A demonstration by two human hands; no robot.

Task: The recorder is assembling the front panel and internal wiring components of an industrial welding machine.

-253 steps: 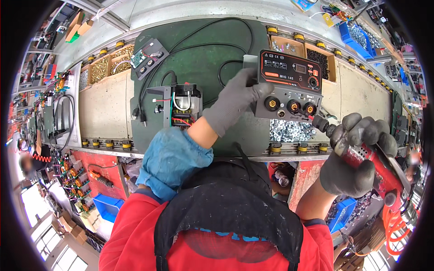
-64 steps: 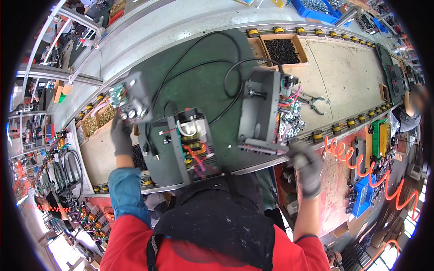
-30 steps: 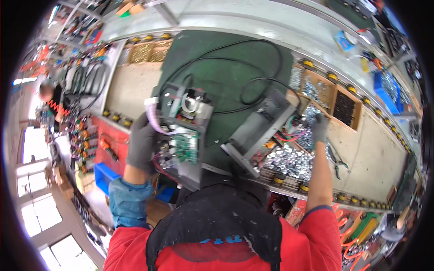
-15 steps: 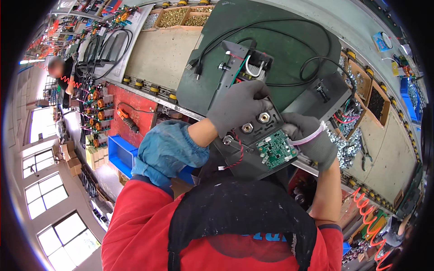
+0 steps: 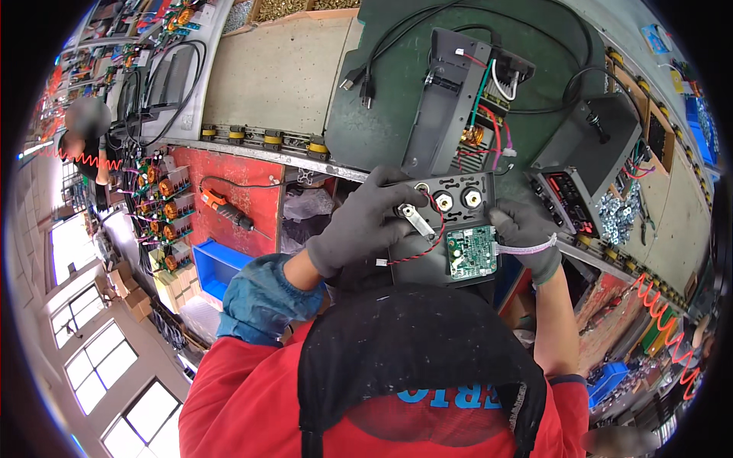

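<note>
You have the dark panel (image 5: 458, 217) off the counter (image 5: 275, 84), just past its near edge in front of your body, nuts and circuit board (image 5: 473, 253) facing up; the step looks like steadying or turning it. Your left hand (image 5: 365, 221) has its grip closed on the left edge, fingertips beside the silver strip (image 5: 419, 223); your right hand (image 5: 531, 237) is closed at the right edge, its far fingertips hidden. Any move from here calls for keeping the twisted red lead (image 5: 442, 229) and pale ribbon cable (image 5: 531, 249) from snagging. Beyond, the green mat (image 5: 374, 141) carries an open chassis (image 5: 439, 114) and a grey housing (image 5: 595, 145), with pliers (image 5: 645, 221) farther right. Below the counter's left part are an orange power tool (image 5: 225, 210) and a blue bin (image 5: 217, 267); a co-worker (image 5: 80, 149) stands farther left, above windows (image 5: 99, 351).
</note>
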